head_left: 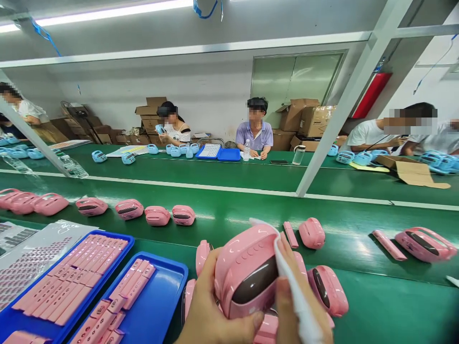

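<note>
A pink plastic device (247,253) with a loop handle and a dark oval window is raised close in front of me. My left hand (215,310) grips it from the left and below, the thumb along its lower front. In my right hand (297,301) is a white cloth (296,286), pressed against the device's right side. Behind and below my hands lie more pink devices, partly covered by them; one (328,289) shows at the right. A loose pink bar (290,234) lies beside another pink device (311,233) beyond my right hand.
At the left, blue trays (181,272) hold pink bars, beside a printed sheet (43,258). Several pink devices (129,209) line the green bench. Metal posts (344,110) stand beyond. Across the way, people sit at a bench with blue devices (98,156) and bottles (299,155).
</note>
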A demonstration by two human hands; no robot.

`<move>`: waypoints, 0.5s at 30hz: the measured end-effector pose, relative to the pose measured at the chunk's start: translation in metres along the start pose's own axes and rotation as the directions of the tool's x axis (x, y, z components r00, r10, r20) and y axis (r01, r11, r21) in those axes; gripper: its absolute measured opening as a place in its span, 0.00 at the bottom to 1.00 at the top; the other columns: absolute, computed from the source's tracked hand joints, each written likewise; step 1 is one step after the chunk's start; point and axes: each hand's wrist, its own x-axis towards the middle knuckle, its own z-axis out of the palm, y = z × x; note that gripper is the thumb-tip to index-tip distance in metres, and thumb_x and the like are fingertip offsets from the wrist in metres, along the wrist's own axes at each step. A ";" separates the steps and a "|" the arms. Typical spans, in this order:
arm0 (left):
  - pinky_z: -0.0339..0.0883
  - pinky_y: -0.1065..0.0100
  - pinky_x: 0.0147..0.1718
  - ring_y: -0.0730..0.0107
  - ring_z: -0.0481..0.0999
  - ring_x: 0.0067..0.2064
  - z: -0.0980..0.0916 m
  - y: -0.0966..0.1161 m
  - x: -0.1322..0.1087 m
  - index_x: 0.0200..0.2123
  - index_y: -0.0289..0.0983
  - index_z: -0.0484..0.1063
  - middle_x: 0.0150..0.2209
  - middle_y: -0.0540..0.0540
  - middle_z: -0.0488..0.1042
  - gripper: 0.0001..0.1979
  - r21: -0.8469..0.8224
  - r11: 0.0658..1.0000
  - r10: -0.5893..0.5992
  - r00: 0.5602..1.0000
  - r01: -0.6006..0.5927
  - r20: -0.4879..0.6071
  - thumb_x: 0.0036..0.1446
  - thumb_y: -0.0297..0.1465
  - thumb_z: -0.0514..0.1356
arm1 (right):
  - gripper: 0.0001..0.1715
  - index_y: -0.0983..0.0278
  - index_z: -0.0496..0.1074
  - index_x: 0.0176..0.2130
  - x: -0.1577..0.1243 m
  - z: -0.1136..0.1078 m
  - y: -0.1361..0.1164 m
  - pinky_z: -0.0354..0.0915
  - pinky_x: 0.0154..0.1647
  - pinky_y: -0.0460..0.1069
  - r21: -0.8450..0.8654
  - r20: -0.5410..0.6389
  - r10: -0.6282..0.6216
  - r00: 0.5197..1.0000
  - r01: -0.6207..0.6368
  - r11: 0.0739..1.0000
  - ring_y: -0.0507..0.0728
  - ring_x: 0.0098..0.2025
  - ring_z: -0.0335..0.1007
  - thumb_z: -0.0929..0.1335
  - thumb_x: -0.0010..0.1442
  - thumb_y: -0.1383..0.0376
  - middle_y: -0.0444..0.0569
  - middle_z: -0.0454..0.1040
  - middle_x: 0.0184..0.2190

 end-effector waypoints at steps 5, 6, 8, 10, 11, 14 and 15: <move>0.67 0.64 0.48 0.57 0.74 0.47 -0.017 0.004 -0.004 0.45 0.40 0.64 0.44 0.47 0.76 0.31 0.100 0.994 0.041 0.999 -0.038 -0.027 0.32 0.23 0.67 | 0.25 0.61 0.55 0.62 -0.007 0.028 -0.015 0.54 0.62 0.51 -0.108 0.048 -0.365 0.930 0.368 0.923 0.58 0.59 0.59 0.56 0.67 0.65 0.46 0.60 0.59; 0.68 0.63 0.46 0.55 0.75 0.45 -0.020 0.005 -0.006 0.45 0.40 0.65 0.43 0.46 0.77 0.32 0.119 0.993 0.030 0.999 -0.026 -0.031 0.32 0.24 0.67 | 0.25 0.61 0.56 0.61 -0.009 0.028 -0.012 0.58 0.59 0.46 -0.118 0.043 -0.386 0.922 0.388 0.914 0.55 0.56 0.62 0.56 0.67 0.63 0.45 0.62 0.57; 0.70 0.62 0.43 0.53 0.76 0.43 -0.026 0.006 -0.009 0.46 0.39 0.65 0.40 0.47 0.77 0.34 0.160 0.987 -0.008 0.998 0.017 -0.056 0.31 0.24 0.67 | 0.25 0.62 0.56 0.61 -0.012 0.028 -0.006 0.64 0.53 0.43 -0.111 0.047 -0.346 0.937 0.349 0.930 0.55 0.54 0.64 0.56 0.67 0.60 0.45 0.65 0.55; 0.70 0.62 0.42 0.54 0.76 0.42 -0.031 0.006 -0.011 0.45 0.39 0.66 0.39 0.47 0.78 0.32 0.179 0.984 -0.016 0.998 0.026 -0.057 0.31 0.24 0.66 | 0.26 0.61 0.56 0.62 -0.016 0.030 -0.008 0.63 0.56 0.48 -0.072 0.065 -0.301 0.952 0.305 0.950 0.58 0.56 0.62 0.56 0.66 0.59 0.46 0.65 0.55; 0.70 0.62 0.42 0.55 0.76 0.42 -0.033 0.006 -0.013 0.44 0.39 0.67 0.38 0.48 0.78 0.29 0.185 0.983 0.003 0.999 0.007 -0.051 0.32 0.24 0.65 | 0.25 0.60 0.57 0.61 -0.019 0.033 -0.012 0.59 0.60 0.49 -0.053 0.079 -0.295 0.952 0.299 0.953 0.59 0.58 0.60 0.57 0.66 0.59 0.46 0.64 0.56; 0.70 0.62 0.42 0.54 0.76 0.42 -0.041 0.005 -0.017 0.42 0.39 0.69 0.39 0.47 0.77 0.28 0.159 0.987 0.018 0.999 -0.010 -0.049 0.31 0.24 0.65 | 0.25 0.58 0.57 0.61 -0.027 0.039 -0.027 0.49 0.65 0.47 0.023 0.100 -0.308 0.946 0.307 0.951 0.56 0.60 0.55 0.55 0.67 0.58 0.43 0.61 0.58; 0.70 0.61 0.42 0.53 0.75 0.43 -0.043 0.005 -0.020 0.43 0.39 0.68 0.41 0.46 0.77 0.29 0.113 0.993 -0.010 0.999 0.016 -0.048 0.31 0.25 0.67 | 0.25 0.57 0.56 0.61 -0.030 0.040 -0.031 0.49 0.64 0.47 0.048 0.086 -0.269 0.959 0.265 0.963 0.55 0.61 0.54 0.55 0.67 0.58 0.42 0.60 0.59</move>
